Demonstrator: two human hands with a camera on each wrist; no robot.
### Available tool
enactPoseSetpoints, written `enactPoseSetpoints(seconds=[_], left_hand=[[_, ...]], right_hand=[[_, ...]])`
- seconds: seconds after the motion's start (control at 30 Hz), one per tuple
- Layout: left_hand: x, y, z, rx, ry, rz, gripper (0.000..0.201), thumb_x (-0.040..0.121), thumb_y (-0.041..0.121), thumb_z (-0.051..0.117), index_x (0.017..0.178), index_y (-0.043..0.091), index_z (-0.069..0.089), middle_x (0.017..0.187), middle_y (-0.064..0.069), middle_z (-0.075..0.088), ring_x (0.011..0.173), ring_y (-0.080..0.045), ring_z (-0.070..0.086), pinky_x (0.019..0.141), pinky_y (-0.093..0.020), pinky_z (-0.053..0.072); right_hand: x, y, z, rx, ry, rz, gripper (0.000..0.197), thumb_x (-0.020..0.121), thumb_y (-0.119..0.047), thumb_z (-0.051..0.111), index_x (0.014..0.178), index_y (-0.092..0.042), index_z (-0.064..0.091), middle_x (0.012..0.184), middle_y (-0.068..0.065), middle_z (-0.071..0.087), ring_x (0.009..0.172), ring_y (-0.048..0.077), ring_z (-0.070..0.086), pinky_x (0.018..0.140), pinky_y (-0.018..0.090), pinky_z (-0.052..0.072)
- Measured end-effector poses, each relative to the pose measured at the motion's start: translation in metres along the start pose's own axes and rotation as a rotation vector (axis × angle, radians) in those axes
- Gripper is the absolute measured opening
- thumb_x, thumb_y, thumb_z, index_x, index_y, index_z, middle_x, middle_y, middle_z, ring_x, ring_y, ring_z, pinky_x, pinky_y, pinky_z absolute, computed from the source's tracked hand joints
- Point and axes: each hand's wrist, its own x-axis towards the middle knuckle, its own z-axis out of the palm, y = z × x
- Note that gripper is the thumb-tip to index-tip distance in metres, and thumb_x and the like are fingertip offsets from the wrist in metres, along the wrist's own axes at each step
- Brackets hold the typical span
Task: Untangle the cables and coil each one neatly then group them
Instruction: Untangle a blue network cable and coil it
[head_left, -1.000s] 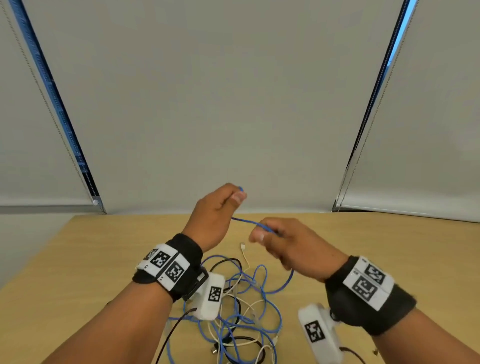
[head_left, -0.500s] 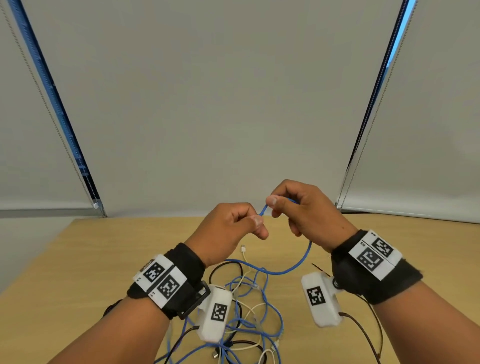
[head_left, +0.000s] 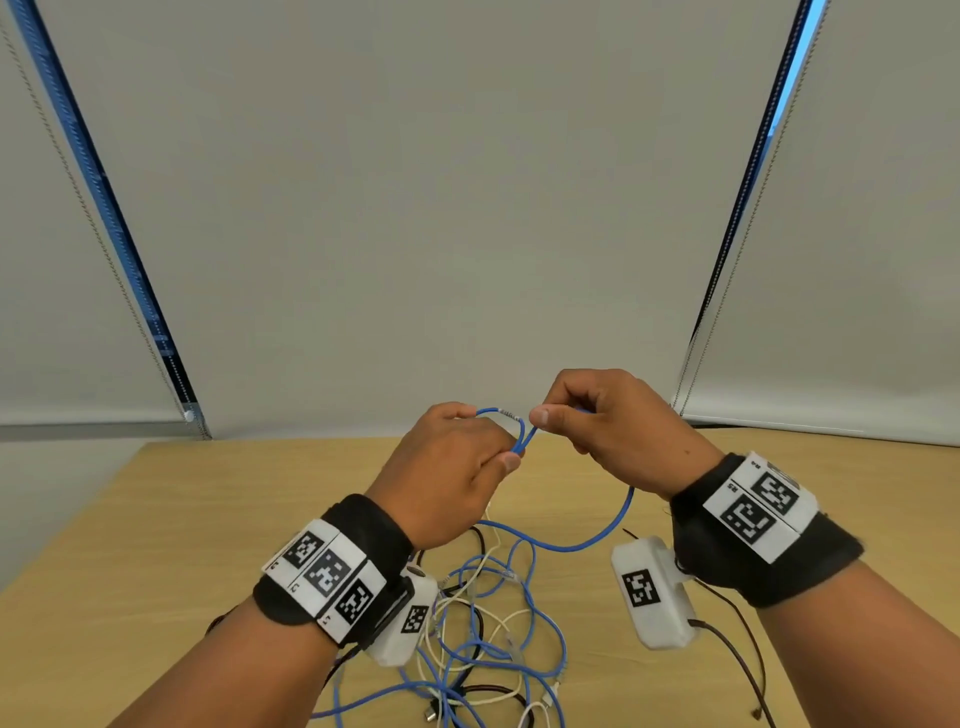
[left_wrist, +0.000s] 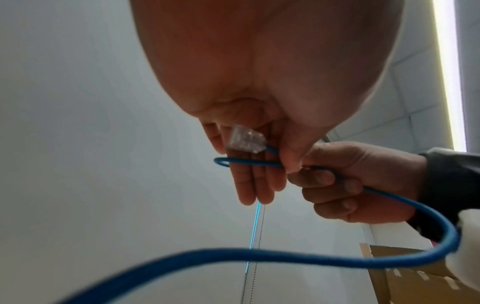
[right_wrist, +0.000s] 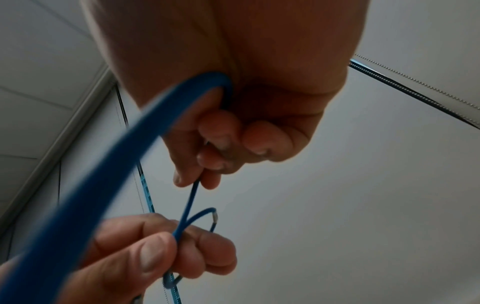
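Pale wood runs under your forearms, and nearest you on that surface (head_left: 156, 519) lies the tangle (head_left: 483, 639) — blue, white and dark leads looped through one another, not yet sorted. Your left hand (head_left: 447, 473) pinches the blue cable (head_left: 597, 540) where its first small loop crosses, thumb pressed against curled fingers; the wrist view shows the clear plug (left_wrist: 246, 139) tucked against that palm. Your right hand (head_left: 618, 431) is closed on the same cable just beside it, thumb and forefinger feeding the next turn, while the slack sags from it down to the pile. Judging from that, the risk sits in the slack: it runs back into the heap, so a firm pull could drag the white leads up with it or tighten a knot you cannot see from here. The loop is also small and the cable looks springy — ease either pinch and it may pop open, and the plug may slip out. Beyond the surface's far edge hang grey roller blinds (head_left: 467, 208), with slim blue-lit gaps and bead chains at both sides.
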Motion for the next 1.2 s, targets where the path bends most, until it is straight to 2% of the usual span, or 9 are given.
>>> enactPoseSetpoints(seconds=[0.13,0.2,0.37,0.57,0.67,0.83,0.93,1.07,1.2], left_hand=[[-0.007,0.008,0.005,-0.474,0.084,-0.107,0.035,0.093,0.042,0.050,0.082,0.016,0.071,0.076,-0.001,0.074,0.065,-0.014,0.069,0.073,-0.037,0.054],[-0.008,0.013,0.004,-0.867,0.026,-0.201,0.024,0.094,0.032,0.054,0.079,0.017,0.065,0.088,-0.008,0.078,0.062,-0.025,0.073,0.077,-0.035,0.059],[-0.008,0.014,-0.001,-1.453,-0.172,-0.219,0.027,0.104,0.023,0.046,0.085,0.008,0.058,0.121,-0.029,0.069,0.115,-0.046,0.066,0.093,-0.047,0.059],[-0.006,0.014,-0.010,-1.837,-0.085,-0.150,0.026,0.094,0.028,0.067,0.084,0.004,0.063,0.134,-0.034,0.059,0.127,-0.048,0.057,0.092,-0.047,0.059],[0.000,0.015,-0.017,-2.000,-0.005,-0.113,0.031,0.098,0.029,0.057,0.078,0.007,0.062,0.137,-0.031,0.058,0.132,-0.046,0.053,0.101,-0.048,0.054],[0.012,0.004,-0.013,-1.948,0.413,-0.246,0.026,0.100,0.029,0.049,0.082,0.012,0.056,0.139,-0.024,0.060,0.133,-0.036,0.056,0.114,-0.052,0.042],[0.015,-0.021,-0.016,-1.580,0.681,-0.365,0.022,0.102,0.020,0.050,0.080,0.018,0.055,0.130,-0.017,0.068,0.125,-0.025,0.064,0.108,-0.046,0.046],[0.002,-0.042,-0.011,-0.761,0.534,-0.483,0.030,0.102,0.023,0.051,0.074,0.014,0.047,0.128,0.007,0.069,0.111,0.005,0.064,0.079,-0.028,0.048],[-0.010,-0.035,0.005,-0.692,0.249,-0.468,0.029,0.107,0.020,0.046,0.078,0.016,0.048,0.102,0.005,0.077,0.079,-0.002,0.064,0.066,-0.019,0.048]], right_hand=[[0.000,-0.003,-0.002,0.089,-0.018,0.009,0.025,0.093,-0.038,0.069,0.078,-0.018,0.066,0.052,-0.007,0.052,0.044,0.004,0.042,0.049,0.022,0.037],[0.001,-0.006,-0.002,0.170,-0.002,0.001,0.026,0.093,-0.036,0.069,0.079,-0.014,0.066,0.054,-0.003,0.051,0.045,0.007,0.040,0.048,0.022,0.036],[0.005,-0.010,0.004,0.302,0.004,-0.030,0.024,0.092,-0.032,0.072,0.079,-0.012,0.067,0.055,0.001,0.048,0.043,0.009,0.038,0.041,0.022,0.035],[0.009,0.015,0.023,0.491,-0.063,0.186,0.028,0.096,-0.038,0.065,0.085,-0.012,0.059,0.054,0.000,0.047,0.040,0.014,0.035,0.040,0.023,0.031],[-0.003,0.027,0.050,0.436,-0.150,0.292,0.031,0.100,-0.041,0.056,0.101,-0.011,0.054,0.057,-0.001,0.051,0.041,0.012,0.038,0.042,0.024,0.034],[-0.027,0.017,0.091,0.481,-0.355,0.296,0.017,0.094,-0.025,0.063,0.101,-0.015,0.051,0.056,-0.002,0.056,0.043,0.014,0.046,0.046,0.026,0.043],[-0.035,0.006,0.090,0.569,-0.427,0.286,0.012,0.097,-0.014,0.061,0.104,-0.012,0.051,0.058,0.001,0.059,0.043,0.018,0.051,0.048,0.027,0.045],[-0.032,-0.013,0.057,0.423,-0.455,0.223,0.010,0.100,-0.021,0.059,0.104,-0.013,0.065,0.058,-0.001,0.058,0.044,0.017,0.052,0.050,0.028,0.047],[-0.016,-0.029,0.025,0.319,-0.233,0.128,0.020,0.101,-0.028,0.056,0.093,-0.018,0.071,0.055,-0.005,0.052,0.045,0.015,0.046,0.051,0.030,0.040]])
